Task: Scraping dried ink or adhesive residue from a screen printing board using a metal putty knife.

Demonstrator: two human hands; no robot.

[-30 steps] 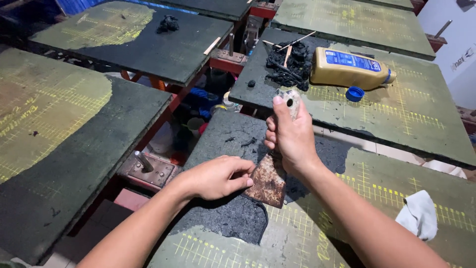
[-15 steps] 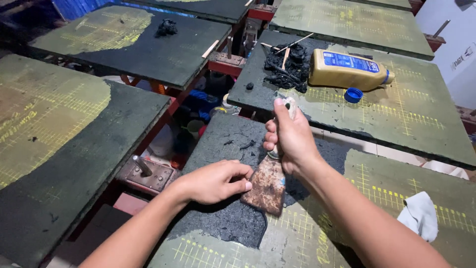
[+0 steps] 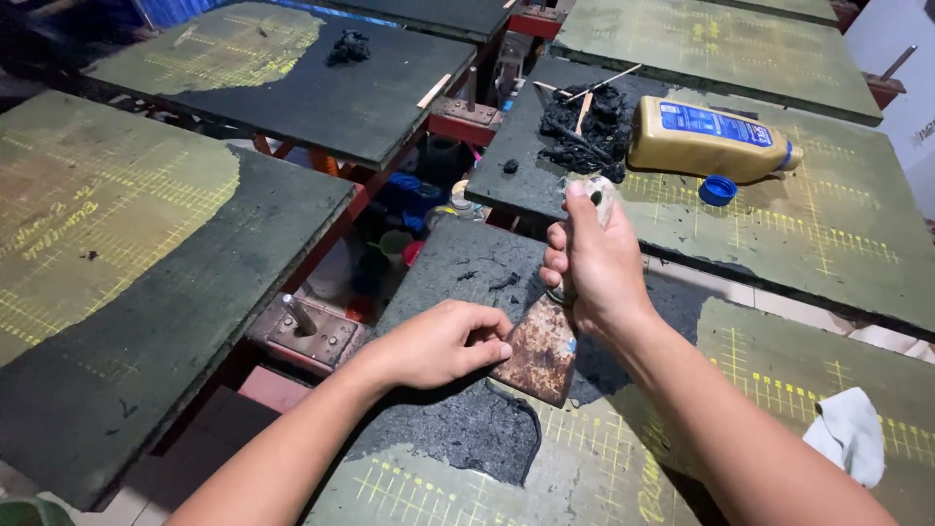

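Right hand (image 3: 592, 263) clenched round scraper (image 3: 542, 349) handle, rusty blade down on board (image 3: 779, 360); left hand (image 3: 438, 343) fingertips pressing blade's near-left edge.

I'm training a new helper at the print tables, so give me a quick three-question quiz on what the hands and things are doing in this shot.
1. True or false: the right hand grips the handle of a rusty scraper.
2. What does the left hand touch? A) the yellow bottle B) the edge of the scraper blade C) the white rag
3. Fill in: the blue cap lies ___ the bottle, on the same board.

Key: 1 true; 2 B; 3 beside (off it, the bottle lying on its side).
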